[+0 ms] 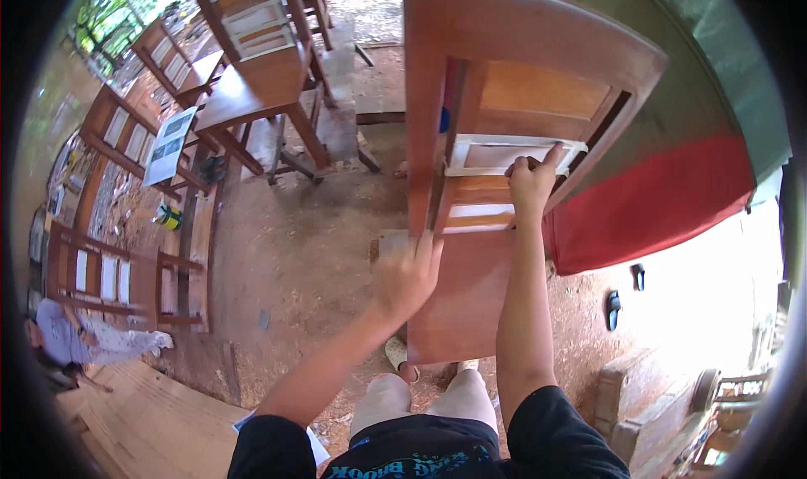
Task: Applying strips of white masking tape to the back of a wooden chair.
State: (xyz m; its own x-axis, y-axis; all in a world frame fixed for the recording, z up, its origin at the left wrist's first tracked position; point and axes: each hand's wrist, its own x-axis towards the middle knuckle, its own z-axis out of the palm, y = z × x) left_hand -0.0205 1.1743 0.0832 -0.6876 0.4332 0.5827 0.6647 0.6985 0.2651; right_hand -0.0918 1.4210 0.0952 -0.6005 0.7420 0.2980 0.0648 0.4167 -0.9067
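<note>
A brown varnished wooden chair (471,290) stands right in front of me, its tall back facing me above the seat. White tape (487,171) frames one slat of that back, and a white strip shows on a lower slat. My right hand (532,185) is at the right end of the taped slat, one digit stretched along the tape and the other fingers curled against it. My left hand (408,276), blurred by motion, is beside the chair's left post above the seat edge. Whether it touches the wood I cannot tell.
More wooden chairs with white-covered slats, including a large one (256,84), stand to the left. A printed sheet (171,147) rests on one chair; a yellow-green can (169,218) is nearby. A person (92,332) is at lower left. Red-and-green cloth (656,197) hangs right, above black slippers (614,311).
</note>
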